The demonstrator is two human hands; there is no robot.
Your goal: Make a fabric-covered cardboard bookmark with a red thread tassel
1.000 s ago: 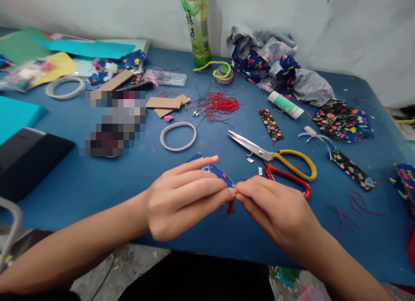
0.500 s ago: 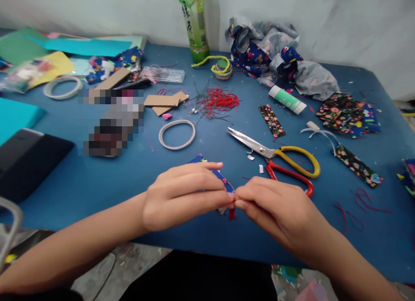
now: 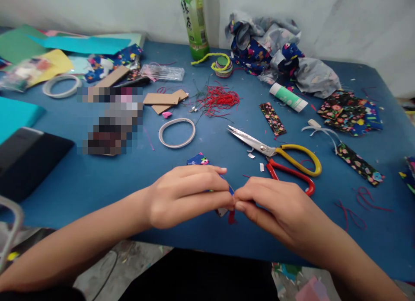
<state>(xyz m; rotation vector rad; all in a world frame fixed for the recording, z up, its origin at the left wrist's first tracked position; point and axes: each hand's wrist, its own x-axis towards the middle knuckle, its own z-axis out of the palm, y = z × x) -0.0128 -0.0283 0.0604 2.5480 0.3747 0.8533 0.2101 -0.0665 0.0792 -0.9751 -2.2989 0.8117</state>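
Observation:
My left hand (image 3: 191, 197) lies over a blue patterned fabric strip (image 3: 198, 159), whose far end shows beyond the knuckles. Its thumb and fingertips pinch the strip's near end, and most of the piece is hidden beneath the palm. A bit of red thread (image 3: 231, 217) hangs below those fingertips. Touching them from the other side, my right hand (image 3: 275, 206) is closed in a pinch on the thread at the strip's end; the exact hold is hidden by the fingers. Just beyond the right hand lie scissors (image 3: 264, 149) with yellow and red handles, blades apart.
On the blue table (image 3: 129, 175) are a tape roll (image 3: 177, 133), a red thread heap (image 3: 223, 100), a glue tube (image 3: 288, 97) and black floral strips (image 3: 359, 164). A green bottle (image 3: 196, 28) and crumpled fabric (image 3: 259, 46) stand at the back wall. A dark device (image 3: 32, 162) lies left.
My left hand has shifted slightly right, and its fingers have bent a little, so more of the strip's far end shows. My right hand stays nearly still in its pinch.

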